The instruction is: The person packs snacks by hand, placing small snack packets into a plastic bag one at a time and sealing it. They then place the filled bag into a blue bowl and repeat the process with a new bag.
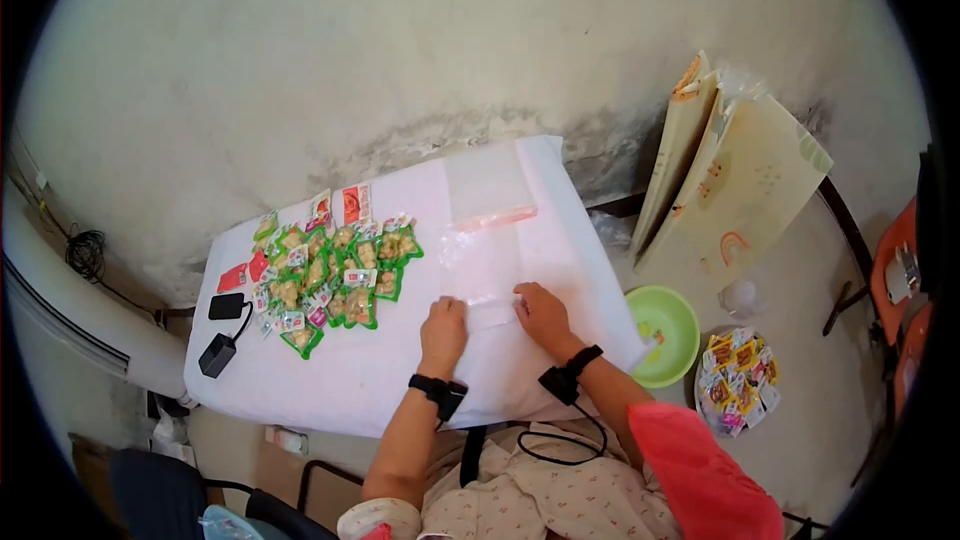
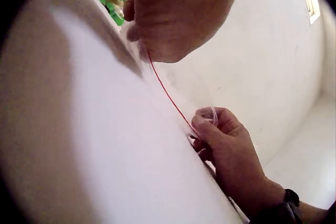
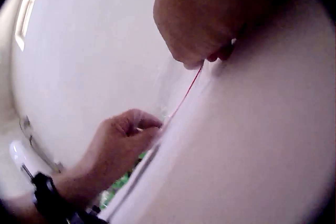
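Bag, clear, red-lined [image 1: 489, 285], taut between left hand [image 1: 443, 335] and right hand [image 1: 545, 315], fingers of each curled, pinching its edge, at white-covered worktop [image 1: 330, 390]. Leftward, green-edged packets [image 1: 360, 307], print illegible. Farther, clear plastic sheets [image 1: 488, 180].

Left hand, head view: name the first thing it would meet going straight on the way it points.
Beyond the clear bag it grips, the left hand would likely first meet the red-edged clear plastic lying farther from the person, though its height above the table is unclear.

2 wrist views — soft, shadowed, dark-cornered.
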Demonstrator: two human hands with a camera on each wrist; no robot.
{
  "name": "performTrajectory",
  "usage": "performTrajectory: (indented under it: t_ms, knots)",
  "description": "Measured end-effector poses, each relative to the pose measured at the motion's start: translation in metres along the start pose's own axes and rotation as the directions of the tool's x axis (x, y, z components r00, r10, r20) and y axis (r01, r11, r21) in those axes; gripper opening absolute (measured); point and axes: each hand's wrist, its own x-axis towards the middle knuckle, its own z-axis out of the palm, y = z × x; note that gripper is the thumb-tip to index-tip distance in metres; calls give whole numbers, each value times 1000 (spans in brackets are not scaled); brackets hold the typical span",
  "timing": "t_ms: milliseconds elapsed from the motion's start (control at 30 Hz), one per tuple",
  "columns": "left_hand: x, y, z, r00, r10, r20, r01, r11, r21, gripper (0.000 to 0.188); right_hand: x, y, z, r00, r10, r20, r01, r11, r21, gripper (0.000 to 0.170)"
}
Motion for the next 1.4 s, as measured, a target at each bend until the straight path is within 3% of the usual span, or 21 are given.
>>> performTrajectory:
  t_ms: [67, 133, 167, 233, 267, 333, 400, 467, 533, 667, 767, 833, 967, 1033, 1067, 1133, 1233, 1267, 1333, 1367, 1400]
  knots:
    - [19, -6, -8, 1000, 0, -11, 0, 1000, -7, 13, 19, 7, 1, 988, -149, 42, 154, 969, -194, 10]
    - [44, -8, -25, 977, 73, -200, -81, 996, -33, 15, 50, -17, -15, 982, -185, -48, 177, 975, -132, 9]
    - [54, 3, -44, 976, 72, -204, -80, 996, -35, 15, 62, -32, -26, 968, -213, -136, 205, 976, -69, 8]
    - [62, 29, -83, 864, 72, -498, -165, 975, -146, 21, 71, -59, -52, 939, -291, -184, 271, 955, -124, 7]
    - [56, 29, -77, 865, 68, -497, -161, 976, -147, 21, 72, -65, -59, 902, -364, -230, 329, 927, -180, 7]
    - [33, 21, -48, 916, 109, -385, -170, 977, -128, 26, 49, -37, -47, 915, -356, -188, 322, 928, -188, 5]
    - [7, 9, -10, 973, 46, -225, -77, 988, -135, 26, 19, 10, -23, 982, -188, 23, 188, 954, -233, 8]
    - [-9, 6, 10, 991, -5, -137, -24, 977, -213, 23, 0, 29, -13, 989, -148, -29, 146, 987, -64, 9]
    - [-19, 5, 14, 998, -9, -66, -8, 966, -260, 23, -6, 15, -22, 987, -160, -11, 155, 969, -192, 9]
    - [-25, 2, 0, 997, 12, -77, -39, 931, -362, 30, -3, 19, -20, 992, -111, -58, 104, 989, -106, 11]
    - [-29, -29, -17, 958, -94, -272, 31, 973, -228, 39, -2, 16, -23, 995, -46, -83, 41, 997, -68, 8]
    - [-27, -58, -26, 882, -233, -408, 234, 971, -48, 50, -2, 13, -24, 991, -51, -121, 43, 997, -66, 7]
    - [-19, -99, -40, 857, -339, -389, 399, 913, 82, 54, -3, 20, -23, 992, -74, -97, 65, 994, -90, 7]
    - [-16, -112, -39, 858, -434, -274, 459, 888, 34, 54, -6, 25, -24, 996, 65, 60, -59, 993, -101, 20]
    - [-15, -116, -38, 862, -428, -272, 452, 892, 31, 54, -4, 21, -27, 996, 67, 52, -62, 993, -106, 20]
    - [-19, -121, -37, 881, -372, -294, 416, 903, 105, 49, -1, 1, -34, 986, -167, 20, 167, 969, -182, 37]
    - [-30, -111, -48, 838, -477, -263, 455, 879, -145, 41, -5, -17, -40, 976, -208, -63, 184, 945, -271, 48]
    - [-37, -102, -53, 840, -476, -261, 453, 879, -146, 41, -9, -18, -39, 976, -207, -64, 182, 945, -273, 48]
    - [-55, -79, -64, 867, -384, -316, 314, 916, -251, 33, -19, -17, -37, 978, -202, -50, 195, 974, -119, 45]
    - [-63, -68, -70, 914, -305, -268, 246, 941, -231, 34, -26, -21, -34, 986, 35, 166, -61, 986, 155, 43]
    - [-68, -54, -74, 926, -291, -239, 232, 941, -246, 34, -36, -30, -30, 887, 213, 410, -368, 862, 348, 42]
